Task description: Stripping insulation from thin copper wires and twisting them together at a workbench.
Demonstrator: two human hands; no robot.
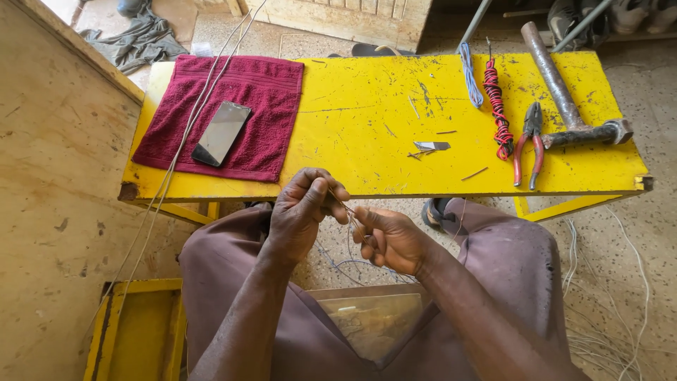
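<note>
A low yellow worktop (367, 106), scratched and paint-chipped, stands on a speckled stone floor (635, 233) with a bare plywood panel (56, 176) along its left side. The person sits at its near edge, knees in brown cloth, and both hands work just below that edge, in front of its middle.

The left hand (300, 219) is curled, its fingers (317, 194) pinched together on a thin wire (345, 209). The right hand (391, 240) meets it from the other side, fingers (363, 215) closed on the same wire, so the short stretch runs between the two hands, which are almost touching. More of this thin wire loops down between the knees, over a clear plastic bag (374, 321) lying in the lap.

On the worktop's left end lies a dark red towel (247, 99) with a black phone (221, 132) face up on it. Two pale cables (190, 120) cross the towel from the far edge and drop over the near left corner to the floor. Toward the right end lie a coil of pale blue wire (470, 74), a twisted red and black wire (497, 109), red-handled pliers (529, 144) and a rusty hammer (564, 95), head near the right edge. A small blade (431, 146) and wire scraps lie near the middle. Nothing on the worktop touches the hands. A yellow tray (137, 328) sits on the floor at the left, and loose white wires (606, 317) trail at the right.
</note>
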